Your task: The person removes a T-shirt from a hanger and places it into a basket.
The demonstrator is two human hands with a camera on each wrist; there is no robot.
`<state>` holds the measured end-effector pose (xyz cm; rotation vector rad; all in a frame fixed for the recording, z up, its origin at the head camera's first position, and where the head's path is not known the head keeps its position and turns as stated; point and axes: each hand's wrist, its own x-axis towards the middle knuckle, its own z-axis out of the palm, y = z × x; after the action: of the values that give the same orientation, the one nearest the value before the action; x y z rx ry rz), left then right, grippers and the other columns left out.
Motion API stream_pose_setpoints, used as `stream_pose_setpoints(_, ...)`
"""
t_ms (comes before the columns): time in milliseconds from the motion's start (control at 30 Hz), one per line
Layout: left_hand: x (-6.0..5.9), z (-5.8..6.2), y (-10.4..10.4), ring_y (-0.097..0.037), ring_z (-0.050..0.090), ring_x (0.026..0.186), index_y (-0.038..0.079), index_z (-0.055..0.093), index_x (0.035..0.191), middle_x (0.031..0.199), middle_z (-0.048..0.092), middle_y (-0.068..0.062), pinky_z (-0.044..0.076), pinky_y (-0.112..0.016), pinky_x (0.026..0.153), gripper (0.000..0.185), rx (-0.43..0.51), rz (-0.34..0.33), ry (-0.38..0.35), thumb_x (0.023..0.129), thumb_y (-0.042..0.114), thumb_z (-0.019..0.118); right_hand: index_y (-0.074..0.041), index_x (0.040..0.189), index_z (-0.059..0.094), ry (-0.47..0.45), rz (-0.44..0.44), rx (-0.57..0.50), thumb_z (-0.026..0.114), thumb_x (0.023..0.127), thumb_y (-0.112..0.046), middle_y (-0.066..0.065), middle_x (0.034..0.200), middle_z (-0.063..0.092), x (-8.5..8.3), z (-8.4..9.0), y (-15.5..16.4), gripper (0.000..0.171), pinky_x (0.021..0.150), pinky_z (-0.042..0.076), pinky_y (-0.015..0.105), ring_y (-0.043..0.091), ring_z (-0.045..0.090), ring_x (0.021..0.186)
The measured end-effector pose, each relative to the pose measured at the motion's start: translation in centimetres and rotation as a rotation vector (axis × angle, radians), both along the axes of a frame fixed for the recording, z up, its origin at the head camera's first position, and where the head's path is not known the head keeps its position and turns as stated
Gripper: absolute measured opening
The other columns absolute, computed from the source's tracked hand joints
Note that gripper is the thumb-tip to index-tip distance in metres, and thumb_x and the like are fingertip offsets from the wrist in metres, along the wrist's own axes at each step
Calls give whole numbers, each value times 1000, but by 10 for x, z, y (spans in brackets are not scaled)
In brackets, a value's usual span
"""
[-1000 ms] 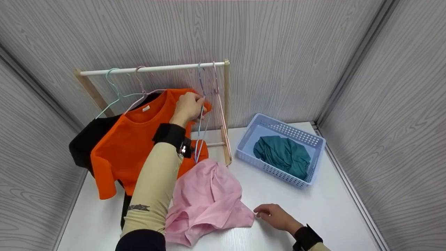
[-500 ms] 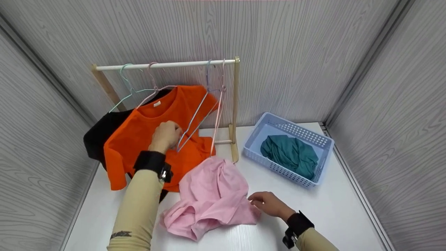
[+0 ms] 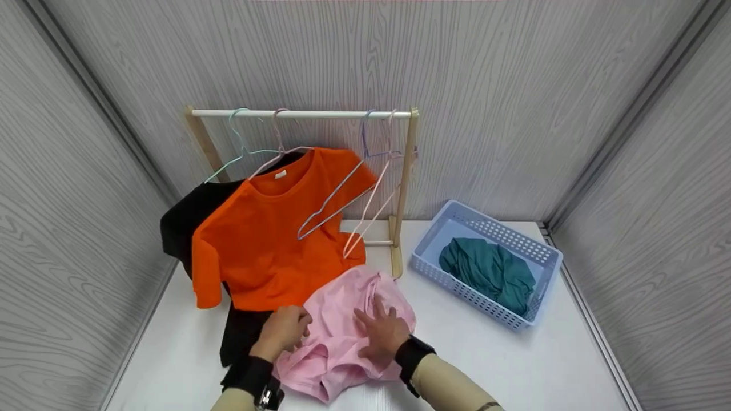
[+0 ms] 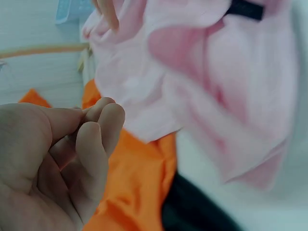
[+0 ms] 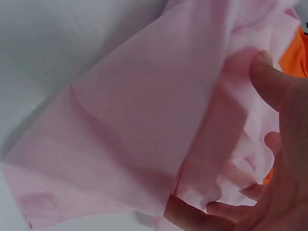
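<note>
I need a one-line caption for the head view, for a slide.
Both hands, left hand and right hand, on a crumpled pink shirt below a small clothes rack.

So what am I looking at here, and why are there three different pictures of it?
No machine here: a person works with bare hands and wears three cameras. The wide picture comes from the head, the two close-ups from the wrists. On the white table lies a crumpled pink garment. The right hand rests on it with spread fingers; the left hand, fingers curled, is at its edge and seems to hold nothing. Behind stands a wooden rack with an orange shirt, a black garment and two bare hangers. A blue basket holds a teal cloth.
</note>
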<state>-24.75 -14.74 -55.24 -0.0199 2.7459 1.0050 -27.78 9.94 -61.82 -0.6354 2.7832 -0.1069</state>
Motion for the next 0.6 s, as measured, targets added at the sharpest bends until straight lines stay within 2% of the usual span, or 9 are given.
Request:
stream_pose_setpoints(67, 10, -10, 4, -13, 59, 45, 12, 66, 80, 69, 66, -7, 47, -27, 42, 19, 15, -29, 5, 96, 15, 56, -44, 153, 18, 83, 61, 178, 70, 76, -61, 17, 162, 17, 3, -12, -9, 94, 76, 58, 40, 43, 56, 119)
stream_pose_setpoints(167, 20, -20, 7, -13, 58, 45, 10, 67, 81, 68, 65, -6, 45, -27, 41, 20, 28, -37, 7, 96, 16, 56, -49, 153, 4, 182, 167, 411, 73, 70, -66, 17, 162, 19, 5, -22, -16, 109, 70, 55, 28, 30, 60, 117)
stream_pose_setpoints(233, 24, -23, 6, -13, 59, 45, 7, 67, 82, 67, 65, -6, 44, -26, 40, 20, 35, -31, 4, 96, 16, 56, -53, 151, 3, 186, 202, 473, 79, 61, -66, 18, 162, 18, 5, -25, -19, 118, 69, 54, 27, 27, 59, 119)
stream_pose_setpoints(300, 26, -25, 5, -12, 58, 45, 6, 68, 84, 67, 65, -5, 44, -26, 41, 20, 46, -21, -9, 96, 16, 55, -54, 149, 14, 178, 221, 447, 84, 56, -62, 18, 160, 22, 5, -26, -19, 116, 74, 57, 34, 29, 56, 123)
stream_pose_setpoints(367, 28, -27, 4, -10, 56, 45, 6, 68, 86, 68, 65, -5, 44, -26, 41, 20, 58, -22, -19, 96, 17, 55, -54, 144, 29, 123, 212, 353, 89, 56, -50, 18, 157, 29, 6, -26, -18, 107, 72, 58, 44, 30, 62, 109)
stream_pose_setpoints(433, 30, -28, 3, -9, 54, 44, 5, 69, 89, 69, 66, -4, 44, -25, 41, 20, 68, -30, -25, 96, 17, 55, -48, 134, 45, 93, 205, 243, 89, 61, -37, 17, 149, 39, 9, -27, -15, 86, 66, 57, 49, 30, 64, 91)
stream_pose_setpoints(533, 31, -28, 0, -8, 52, 44, 5, 69, 91, 68, 65, -4, 44, -24, 40, 19, 69, -39, -22, 97, 17, 55, -36, 119, 59, 135, 227, 117, 81, 71, -26, 14, 129, 50, 12, -29, -12, 53, 56, 55, 42, 24, 59, 70)
stream_pose_setpoints(600, 31, -26, -2, -8, 51, 43, 5, 68, 91, 68, 65, -4, 44, -24, 40, 19, 64, -35, -18, 97, 17, 55, -31, 111, 64, 185, 250, 53, 76, 77, -24, 11, 119, 53, 12, -29, -11, 37, 53, 54, 36, 21, 59, 68)
